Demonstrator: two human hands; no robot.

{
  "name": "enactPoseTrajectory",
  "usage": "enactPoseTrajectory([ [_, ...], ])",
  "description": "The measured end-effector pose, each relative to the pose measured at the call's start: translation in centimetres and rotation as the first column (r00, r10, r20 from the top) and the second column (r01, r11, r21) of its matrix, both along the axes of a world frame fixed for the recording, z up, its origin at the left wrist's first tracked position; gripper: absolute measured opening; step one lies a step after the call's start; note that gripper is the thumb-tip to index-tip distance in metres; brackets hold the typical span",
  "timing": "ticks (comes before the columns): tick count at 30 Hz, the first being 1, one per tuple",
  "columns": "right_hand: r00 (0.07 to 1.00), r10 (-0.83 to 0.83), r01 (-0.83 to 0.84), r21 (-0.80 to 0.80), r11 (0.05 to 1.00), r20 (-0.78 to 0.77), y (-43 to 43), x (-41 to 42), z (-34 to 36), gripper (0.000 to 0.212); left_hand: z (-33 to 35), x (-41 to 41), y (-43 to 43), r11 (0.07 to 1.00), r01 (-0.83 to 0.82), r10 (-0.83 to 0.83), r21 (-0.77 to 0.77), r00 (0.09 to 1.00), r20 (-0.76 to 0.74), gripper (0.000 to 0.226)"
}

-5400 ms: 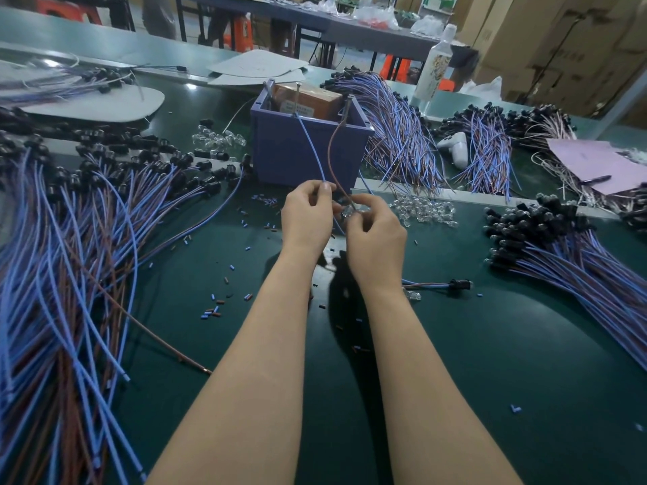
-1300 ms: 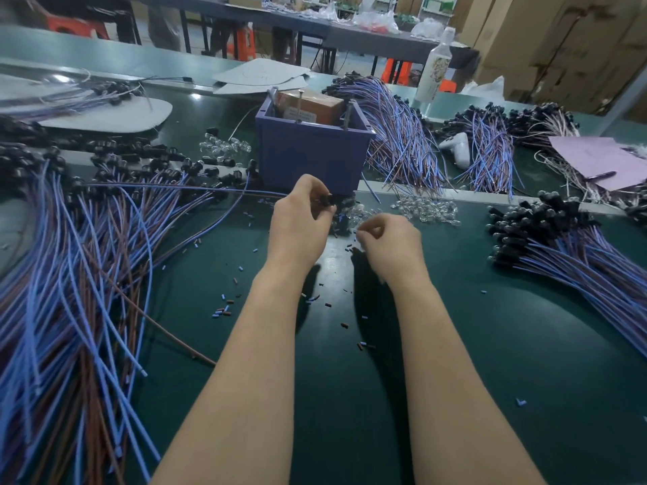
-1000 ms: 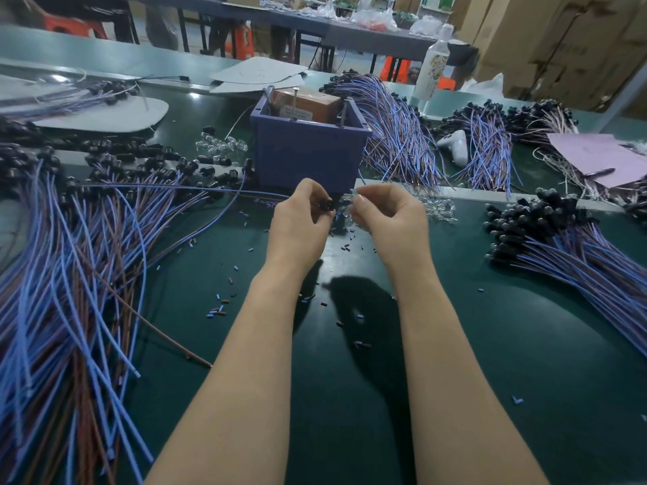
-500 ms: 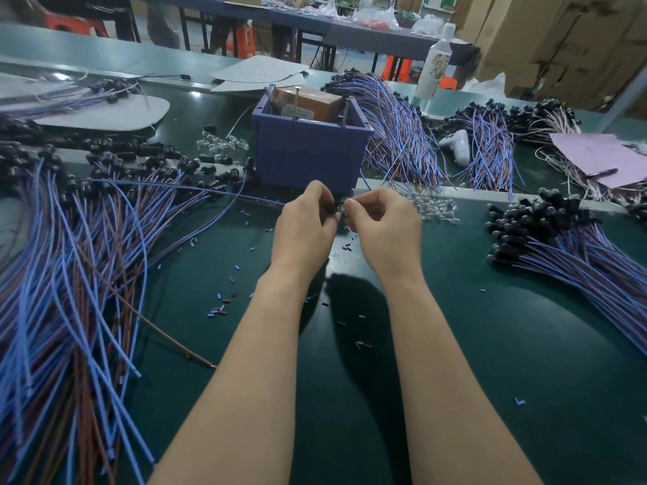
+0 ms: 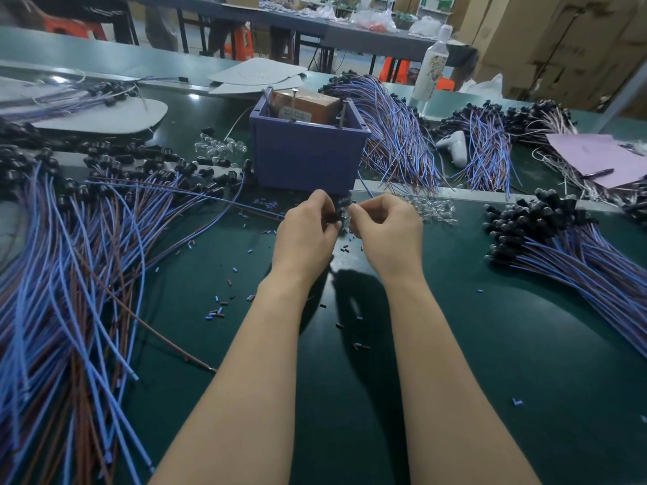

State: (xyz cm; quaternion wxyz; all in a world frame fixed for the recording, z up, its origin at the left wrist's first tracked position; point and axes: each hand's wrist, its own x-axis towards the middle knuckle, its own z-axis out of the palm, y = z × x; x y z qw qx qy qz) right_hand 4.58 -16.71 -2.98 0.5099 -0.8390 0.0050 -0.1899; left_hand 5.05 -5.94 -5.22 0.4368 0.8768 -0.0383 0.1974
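My left hand [image 5: 305,236] pinches a small black holder [image 5: 334,218] on the end of a blue and brown wire pair [image 5: 224,201] that trails off to the left. My right hand [image 5: 387,229] pinches a small clear LED [image 5: 346,214] right against the holder. Both hands hover just above the dark green mat, in front of a purple plastic box [image 5: 304,155]. How far the LED sits in the holder is hidden by my fingers.
A large fan of blue and brown wires with black holders [image 5: 70,257] covers the left. A finished bundle [image 5: 567,246] lies at the right. Loose clear LEDs [image 5: 432,208] sit behind my right hand. More bundles [image 5: 395,134], a bottle [image 5: 432,63] and pink paper [image 5: 595,155] stand further back.
One wire was let go and a fresh one taken from the left pile. My right hand fetched an LED from the mat and brought it up against the holder in my left hand.
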Motion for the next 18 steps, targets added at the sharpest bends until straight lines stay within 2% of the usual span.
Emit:
enactPoseTrajectory([
  [7, 0.999, 0.002, 0.004, -0.143, 0.99, 0.039, 0.2, 0.0, -0.2, 0.01, -0.1, 0.1, -0.1, 1.0, 0.025, -0.026, -0.013, 1.0, -0.016, 0.011],
  [10, 0.999, -0.003, 0.008, -0.151, 0.988, 0.034, -0.3, 0.2, -0.3, 0.01, 0.0, 0.2, 0.1, 0.995, 0.104, -0.104, 0.0, 0.994, -0.036, 0.023],
  [15, 0.999, 0.048, -0.048, -0.107, 0.993, -0.009, -1.0, 0.5, -0.5, 0.013, -0.2, 0.3, 0.2, 0.989, 0.117, -0.114, 0.087, 0.993, -0.034, 0.018],
  [18, 0.993, 0.103, -0.1, 0.06, 0.993, -0.062, -1.1, 0.7, -0.7, 0.013, -0.2, 0.3, 0.1, 0.988, 0.126, -0.125, 0.091, 0.992, -0.022, 0.014],
])
